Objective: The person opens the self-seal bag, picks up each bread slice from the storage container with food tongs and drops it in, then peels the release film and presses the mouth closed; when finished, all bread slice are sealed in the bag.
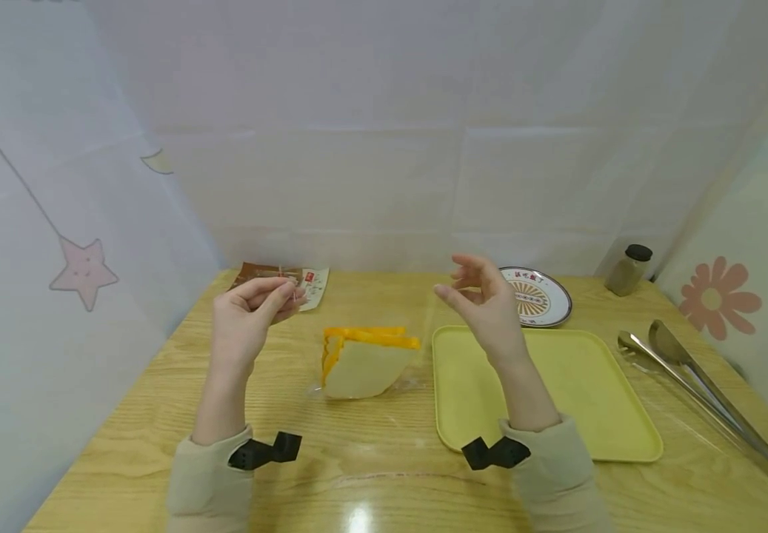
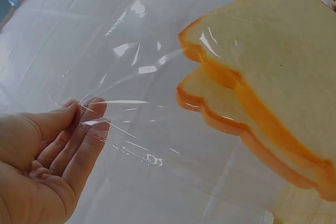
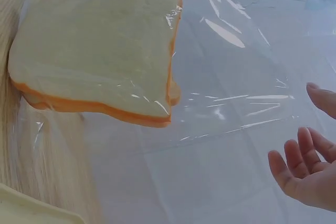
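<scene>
Two slices of bread [image 1: 366, 368] with orange crusts lie in a clear plastic bag [image 2: 126, 103], near the middle of the table. My left hand [image 1: 246, 318] pinches a corner of the bag between thumb and fingers, and the film is drawn taut toward it. In the right wrist view, the film narrows toward my right hand [image 3: 310, 171], which is just off the bag's edge. Its thumb and loosely bent fingers are apart, with nothing between them.
A yellow tray [image 1: 583, 392] is under my right forearm, with a patterned plate [image 1: 550, 300] behind it. Metal tongs [image 1: 683, 392] lie at the right, and a dark-lidded jar [image 1: 626, 272] stands at the back. A printed packet [image 1: 317, 285] is behind my left hand.
</scene>
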`<control>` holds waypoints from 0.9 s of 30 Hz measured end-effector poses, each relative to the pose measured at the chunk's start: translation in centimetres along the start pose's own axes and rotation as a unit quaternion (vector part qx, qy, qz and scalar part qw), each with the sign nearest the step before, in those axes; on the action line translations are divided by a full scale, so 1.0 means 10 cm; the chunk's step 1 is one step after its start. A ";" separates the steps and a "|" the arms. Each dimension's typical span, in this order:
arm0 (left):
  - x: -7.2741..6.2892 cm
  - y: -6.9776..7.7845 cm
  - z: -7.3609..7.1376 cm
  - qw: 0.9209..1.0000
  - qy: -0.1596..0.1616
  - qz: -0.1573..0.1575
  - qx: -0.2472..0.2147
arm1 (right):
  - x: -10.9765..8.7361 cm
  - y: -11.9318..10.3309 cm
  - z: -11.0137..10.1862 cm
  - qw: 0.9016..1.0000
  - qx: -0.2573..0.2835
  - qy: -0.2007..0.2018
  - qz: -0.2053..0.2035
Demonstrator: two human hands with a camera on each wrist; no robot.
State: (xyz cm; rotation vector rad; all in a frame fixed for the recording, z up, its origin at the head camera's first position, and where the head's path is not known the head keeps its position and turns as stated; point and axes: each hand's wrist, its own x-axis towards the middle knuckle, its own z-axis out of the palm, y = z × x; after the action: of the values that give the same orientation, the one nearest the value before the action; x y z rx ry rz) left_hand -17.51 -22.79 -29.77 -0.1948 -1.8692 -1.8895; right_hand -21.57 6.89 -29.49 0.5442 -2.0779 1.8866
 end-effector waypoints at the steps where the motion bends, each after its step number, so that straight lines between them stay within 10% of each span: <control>1: 0.00 0.00 0.00 1.000 -0.001 0.001 0.001 | 0.00 0.02 -0.01 1.000 -0.008 -0.004 0.010; 10: 0.00 -0.01 0.02 1.000 -0.006 0.003 0.006 | 0.06 0.19 0.01 0.993 -0.017 -0.111 0.045; 17: -0.01 -0.01 0.01 1.000 -0.015 0.010 -0.003 | 0.10 0.27 0.03 0.989 0.081 -0.115 0.041; 27: -0.01 0.00 -0.05 0.999 -0.029 0.010 -0.011 | 0.09 0.27 -0.03 0.991 0.066 -0.114 0.001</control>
State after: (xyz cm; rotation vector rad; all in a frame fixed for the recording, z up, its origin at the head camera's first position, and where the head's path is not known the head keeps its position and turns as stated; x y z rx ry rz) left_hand -17.28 -23.23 -29.81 -0.2770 -1.8770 -1.9097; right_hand -23.65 7.30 -31.42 0.8258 -2.0969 2.0594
